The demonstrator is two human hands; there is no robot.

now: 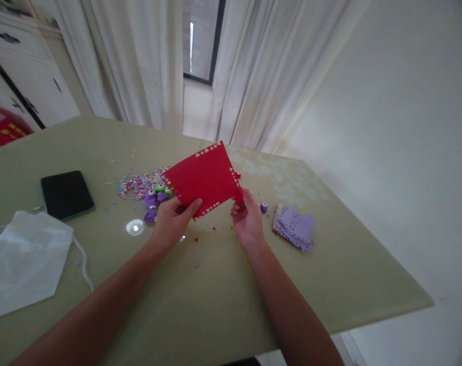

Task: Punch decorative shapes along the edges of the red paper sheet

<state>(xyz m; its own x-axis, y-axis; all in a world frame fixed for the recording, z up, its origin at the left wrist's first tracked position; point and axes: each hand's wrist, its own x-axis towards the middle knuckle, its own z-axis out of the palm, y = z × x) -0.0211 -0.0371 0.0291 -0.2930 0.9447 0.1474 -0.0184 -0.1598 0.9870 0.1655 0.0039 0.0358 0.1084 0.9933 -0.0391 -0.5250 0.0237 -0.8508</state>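
My left hand (172,221) pinches the lower left edge of a red sheet of paper (200,175), thumb on top. Small heart and flower shapes are cut along parts of its edges. My right hand (249,223) is closed around a small red craft punch (239,195) at the sheet's right corner; the fingers partly hide it. Beyond my left hand sit several purple craft punches (150,198) with googly eyes and a green one (160,188). Another purple punch (263,207) lies just right of my right hand. A few red paper bits (196,239) are scattered below the sheet.
Colourful paper confetti (133,184) is heaped behind the punches. A stack of punched purple papers (297,223) lies on the right of the table (352,284). To the left are a dark phone-like slab (66,193) and a white face mask (28,259). A wall (413,152) borders the right side.
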